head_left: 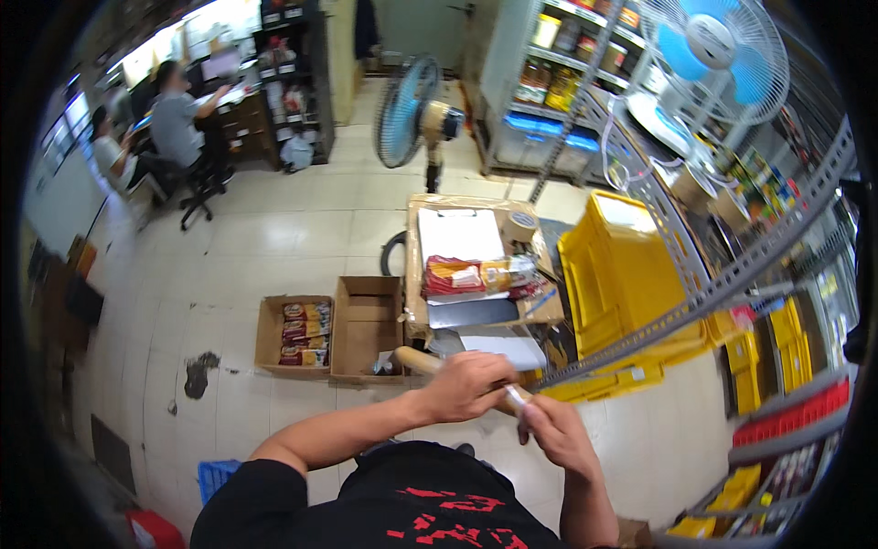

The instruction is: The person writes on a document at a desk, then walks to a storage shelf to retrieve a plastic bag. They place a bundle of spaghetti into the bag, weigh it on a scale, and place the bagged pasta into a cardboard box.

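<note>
My left hand (466, 386) is closed round a tan, rod-like thing (419, 360), perhaps a tube. Its rounded end sticks out to the left of the fist, and its kind is not clear. At the rod's other end, my right hand (556, 432) is closed with thumb and fingers pressed on it. Between the hands shows a short white band (515, 394). Just beyond them stands a cardboard-topped stand (414, 274), holding a red and yellow food packet (457, 274), a clipboard with white paper (457, 231) and a tape roll (521, 224).
Two open cartons stand left of the stand: one (267, 334) with several packets, one (368, 311) with a small item. A floor fan (407, 114) stands behind. Yellow bins (622, 274) and a slanting metal rail (668, 320) lie right. Two people (178, 123) sit far left.
</note>
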The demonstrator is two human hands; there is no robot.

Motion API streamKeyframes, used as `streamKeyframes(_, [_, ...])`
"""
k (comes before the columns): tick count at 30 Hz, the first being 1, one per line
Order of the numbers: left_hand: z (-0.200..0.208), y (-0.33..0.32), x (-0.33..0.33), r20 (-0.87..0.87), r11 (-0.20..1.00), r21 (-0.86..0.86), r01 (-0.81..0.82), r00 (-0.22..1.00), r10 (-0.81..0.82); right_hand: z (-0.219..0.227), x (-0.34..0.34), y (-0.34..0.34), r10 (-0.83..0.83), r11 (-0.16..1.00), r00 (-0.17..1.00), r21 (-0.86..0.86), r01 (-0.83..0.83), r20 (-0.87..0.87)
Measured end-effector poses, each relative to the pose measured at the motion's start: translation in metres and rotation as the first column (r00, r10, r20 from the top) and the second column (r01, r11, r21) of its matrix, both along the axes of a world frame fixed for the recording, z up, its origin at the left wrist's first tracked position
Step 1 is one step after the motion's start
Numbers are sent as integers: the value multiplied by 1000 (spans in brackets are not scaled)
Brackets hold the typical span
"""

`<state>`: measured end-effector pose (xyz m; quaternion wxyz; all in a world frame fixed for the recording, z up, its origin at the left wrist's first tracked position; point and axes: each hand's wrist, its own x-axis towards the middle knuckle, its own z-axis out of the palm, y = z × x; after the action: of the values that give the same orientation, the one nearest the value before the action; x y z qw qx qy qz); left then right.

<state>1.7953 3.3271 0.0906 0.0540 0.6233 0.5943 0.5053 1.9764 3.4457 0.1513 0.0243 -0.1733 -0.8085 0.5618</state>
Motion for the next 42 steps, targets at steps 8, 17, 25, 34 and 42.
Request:
streamKeyframes(8, [52,72,33,100,990,138,-2,995,-12,24,43,31,-227,849,890,367,379,-394])
streamKeyframes(17, [123,120,69,374,885,243,396,804,-462,-11,25,6,-554,736,431,-176,654,-712])
streamKeyframes(25, [151,58,44,288,528,571,629,449,-846,31,-48,30,350,131,189,248,960,-918])
streamKeyframes(34, [73,-7,-49,596,710,244,661,476,-647,74,-47,2,566,291,745,931,219,-352])
streamKeyframes(42, [-48,-38,-12,688,998,-29,62,725,-25,-51,-65,-31,-28,791,921,555,259,-390])
